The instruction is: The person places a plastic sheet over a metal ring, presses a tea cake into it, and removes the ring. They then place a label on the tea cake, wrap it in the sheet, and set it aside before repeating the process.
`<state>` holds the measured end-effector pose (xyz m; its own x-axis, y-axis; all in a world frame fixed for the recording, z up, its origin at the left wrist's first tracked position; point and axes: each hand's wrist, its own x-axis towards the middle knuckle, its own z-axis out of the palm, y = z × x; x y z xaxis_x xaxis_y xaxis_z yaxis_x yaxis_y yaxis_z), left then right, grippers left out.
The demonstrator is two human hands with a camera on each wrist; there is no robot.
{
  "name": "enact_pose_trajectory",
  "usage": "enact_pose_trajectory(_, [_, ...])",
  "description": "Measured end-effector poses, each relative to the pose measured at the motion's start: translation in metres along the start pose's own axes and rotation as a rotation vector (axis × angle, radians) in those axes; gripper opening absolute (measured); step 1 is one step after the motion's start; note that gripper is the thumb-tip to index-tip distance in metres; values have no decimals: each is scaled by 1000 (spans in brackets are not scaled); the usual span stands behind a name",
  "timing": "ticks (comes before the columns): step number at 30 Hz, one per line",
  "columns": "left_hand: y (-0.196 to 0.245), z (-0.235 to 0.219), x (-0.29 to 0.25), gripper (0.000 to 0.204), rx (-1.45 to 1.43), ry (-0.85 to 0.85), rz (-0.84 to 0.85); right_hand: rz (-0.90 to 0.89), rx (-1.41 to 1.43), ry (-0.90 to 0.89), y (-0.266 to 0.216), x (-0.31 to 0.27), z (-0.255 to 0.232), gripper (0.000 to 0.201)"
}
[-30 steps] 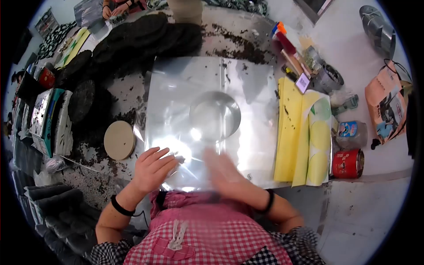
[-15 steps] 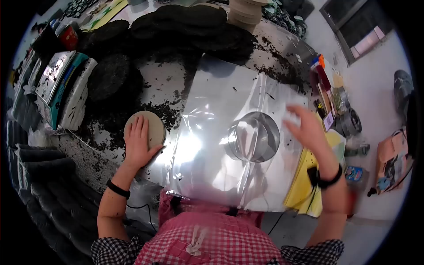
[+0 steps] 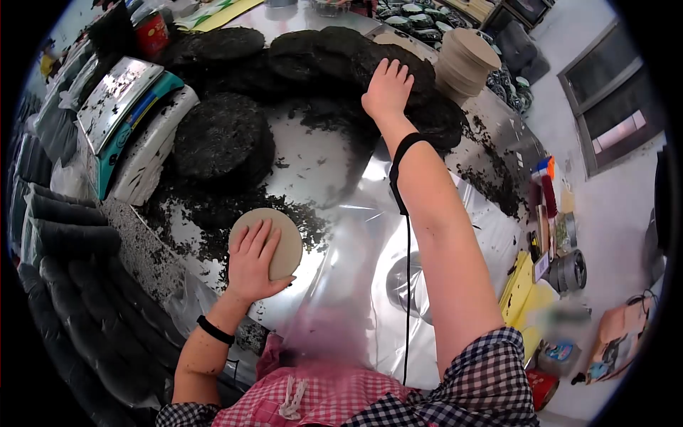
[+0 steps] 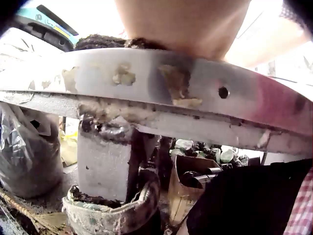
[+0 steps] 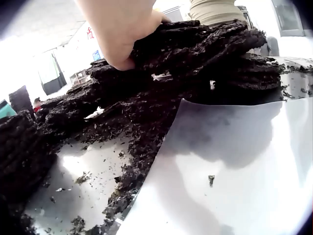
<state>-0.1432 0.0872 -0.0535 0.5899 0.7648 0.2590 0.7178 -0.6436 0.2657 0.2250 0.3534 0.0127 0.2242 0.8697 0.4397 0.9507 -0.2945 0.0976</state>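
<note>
In the head view my left hand (image 3: 252,260) rests flat on a beige round disc (image 3: 284,242), fingers spread across its face and thumb out past its lower edge. My right hand (image 3: 388,89) is stretched to the back and grips the near edge of a dark, flaky round cake (image 3: 420,75), fingers on top. The right wrist view shows that hand (image 5: 124,29) at the end of the rough dark cake (image 5: 195,46), which lies on other dark cakes. A clear plastic sheet (image 3: 341,277) covers the front of the table, with a metal ring (image 3: 405,285) partly behind my right forearm.
A teal-edged scale (image 3: 131,107) stands at the left beside a stack of dark cakes (image 3: 220,135). More beige discs (image 3: 466,64) are piled at the back right. Dark crumbs (image 3: 491,178) lie on the metal table; yellow sheets (image 3: 519,292) lie at the right.
My left hand has moved left from the plastic sheet onto the beige disc. My right hand has swept from the front, across the right side, to the dark cakes at the back.
</note>
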Motion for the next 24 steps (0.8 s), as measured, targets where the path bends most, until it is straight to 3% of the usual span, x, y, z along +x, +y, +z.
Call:
enact_pose_trajectory(3, [1, 1, -1, 97, -17, -2, -13, 27, 47, 15, -2, 5, -6, 76])
enact_pose_trajectory(4, [1, 2, -2, 96, -14, 0, -8, 27, 64, 70, 1, 9, -2, 64])
enact_pose_trajectory(9, [10, 9, -3, 87, 82, -37, 8, -116, 41, 463, 41, 21, -23, 47])
enact_pose_trajectory(12, [34, 27, 0, 79, 382, -242, -69, -260, -24, 657, 74, 3, -86, 47])
enact_pose_trajectory(14, [42, 44, 2, 76, 478, -245, -77, -321, -62, 657, 107, -40, -144, 51])
enact_pose_trajectory(16, [41, 59, -4, 71, 561, -245, -61, -349, -115, 567, 146, -126, -216, 73])
enact_pose_trajectory(17, [40, 59, -8, 69, 507, -167, -37, -267, -95, 432, 167, -167, -246, 76])
enact_pose_trajectory(19, [35, 57, -14, 66, 405, -35, -12, -162, -93, 344, 212, -268, -280, 75])
enact_pose_trajectory(20, [37, 46, -16, 57, 385, -29, 14, -124, -100, 291, 238, -318, -284, 78])
enact_pose_trajectory(22, [36, 31, -18, 61, 330, -109, 41, -28, -194, 162, 280, -407, -263, 83])
enact_pose_trajectory(24, [21, 26, -15, 66, 416, -228, 112, 208, -236, -179, 297, -466, -235, 85])
